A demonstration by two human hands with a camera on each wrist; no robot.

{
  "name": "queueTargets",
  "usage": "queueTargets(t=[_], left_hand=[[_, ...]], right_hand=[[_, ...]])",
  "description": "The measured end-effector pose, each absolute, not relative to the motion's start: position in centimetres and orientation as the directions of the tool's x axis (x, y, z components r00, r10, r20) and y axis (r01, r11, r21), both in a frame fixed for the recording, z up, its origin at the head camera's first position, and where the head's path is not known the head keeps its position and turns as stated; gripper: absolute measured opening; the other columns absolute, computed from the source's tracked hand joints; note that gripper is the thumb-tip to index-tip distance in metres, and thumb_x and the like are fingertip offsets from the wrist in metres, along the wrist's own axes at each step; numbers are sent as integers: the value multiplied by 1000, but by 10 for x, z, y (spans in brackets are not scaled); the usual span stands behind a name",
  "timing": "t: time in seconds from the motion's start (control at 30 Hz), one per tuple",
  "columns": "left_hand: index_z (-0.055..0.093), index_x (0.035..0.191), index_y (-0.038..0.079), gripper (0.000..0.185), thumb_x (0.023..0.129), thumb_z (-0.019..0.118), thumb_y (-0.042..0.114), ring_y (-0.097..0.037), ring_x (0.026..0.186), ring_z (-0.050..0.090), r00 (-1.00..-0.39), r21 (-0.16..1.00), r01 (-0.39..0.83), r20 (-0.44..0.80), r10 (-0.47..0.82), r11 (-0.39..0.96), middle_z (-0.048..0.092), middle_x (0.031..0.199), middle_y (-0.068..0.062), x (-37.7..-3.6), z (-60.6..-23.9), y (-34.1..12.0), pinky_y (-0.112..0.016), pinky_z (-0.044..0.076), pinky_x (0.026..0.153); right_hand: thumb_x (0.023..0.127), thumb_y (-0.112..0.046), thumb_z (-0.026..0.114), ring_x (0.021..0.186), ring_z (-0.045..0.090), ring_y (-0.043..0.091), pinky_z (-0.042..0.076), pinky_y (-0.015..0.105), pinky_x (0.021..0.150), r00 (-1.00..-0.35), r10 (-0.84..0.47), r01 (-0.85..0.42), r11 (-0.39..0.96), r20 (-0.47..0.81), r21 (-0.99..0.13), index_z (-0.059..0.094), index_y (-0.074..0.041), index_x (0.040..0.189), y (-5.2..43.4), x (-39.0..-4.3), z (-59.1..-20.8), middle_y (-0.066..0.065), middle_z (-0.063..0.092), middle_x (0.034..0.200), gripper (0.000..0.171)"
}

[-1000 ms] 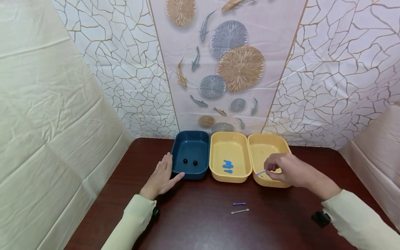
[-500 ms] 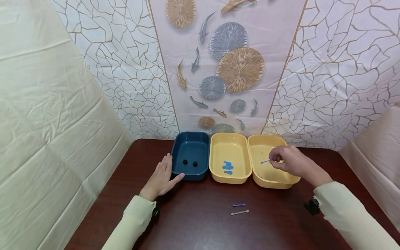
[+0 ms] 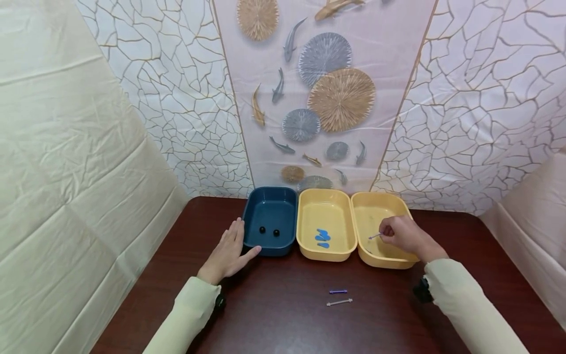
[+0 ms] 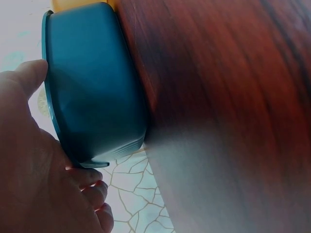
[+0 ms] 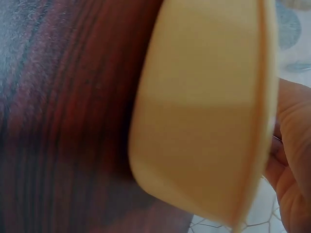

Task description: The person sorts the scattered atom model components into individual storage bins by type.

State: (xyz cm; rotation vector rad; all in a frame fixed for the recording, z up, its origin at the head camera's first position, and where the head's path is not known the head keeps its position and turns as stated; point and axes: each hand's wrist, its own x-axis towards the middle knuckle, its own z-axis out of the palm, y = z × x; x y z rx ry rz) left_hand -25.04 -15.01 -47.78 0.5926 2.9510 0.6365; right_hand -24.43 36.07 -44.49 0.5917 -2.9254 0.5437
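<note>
My right hand [image 3: 404, 237] pinches a thin, pale purple rod [image 3: 374, 236] with a widened tip, over the right yellow bin [image 3: 389, 263]. In the right wrist view that bin's outer wall [image 5: 199, 97] hides most of the fingers. My left hand [image 3: 224, 255] rests along the left side and near corner of the dark blue bin [image 3: 270, 250], fingers straight and thumb spread. The left wrist view has the thumb at the rim and the other fingers past the corner. Two small black balls [image 3: 269, 231] lie inside the blue bin.
Several blue teardrop-shaped pieces [image 3: 323, 237] lie in the middle yellow bin [image 3: 327, 255]. On the dark wooden table [image 3: 283, 319], in front of the bins, are a purple rod [image 3: 338, 292] and a paler rod [image 3: 339, 302]. A patterned cloth [image 3: 199, 98] hangs behind.
My right hand rose with the rod away from the right bin's near edge, then came down a little, its forearm swinging left. My left hand stays in place.
</note>
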Motion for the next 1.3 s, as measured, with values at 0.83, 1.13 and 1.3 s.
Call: queueTargets(t=[0.83,1.13,1.3], left_hand=[[5,168,-1,101,104,50,63,-40,166,5,-923,405,353,6,384,843,3,179,-19,-252,-478,-151,-58,11,134],[5,168,-1,101,104,50,63,-39,167,5,-922,408,356,7,387,841,3,179,-19,-252,-478,-150,-58,11,134],[4,168,-1,101,105,50,63,-39,167,4,-922,408,356,4,388,841,2,179,-19,-252,-478,-151,-58,10,134]], right_hand=[[79,-5,89,83,72,16,62,34,72,-773,-562,-615,779,294,-127,79,-7,98,337,-188,-384,1,77,95,21],[78,-4,89,86,71,14,62,31,73,-697,-635,-704,695,334,-147,79,-8,99,318,-168,-393,-2,76,95,24],[73,0,90,84,69,9,59,24,72,-594,-692,-790,599,409,-134,78,-12,97,307,-158,-410,-4,75,92,29]])
